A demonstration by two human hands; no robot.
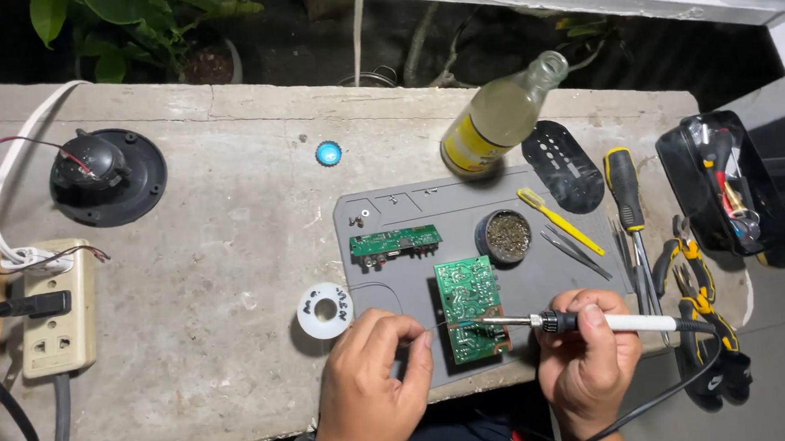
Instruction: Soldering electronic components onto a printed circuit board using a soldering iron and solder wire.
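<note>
Your left hand (pixel 368 381) pinches thin solder wire (pixel 438 326); your right hand (pixel 590 354) grips the soldering iron (pixel 597 322). The circuit board (pixel 470 308) looks light and fragile; hold its edges.

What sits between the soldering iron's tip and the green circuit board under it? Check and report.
Nothing visible does. The right hand holds the white-handled soldering iron with its tip down on the green circuit board, while the left hand feeds thin solder wire to the same spot. The grey work mat around the board is bare there.
</note>
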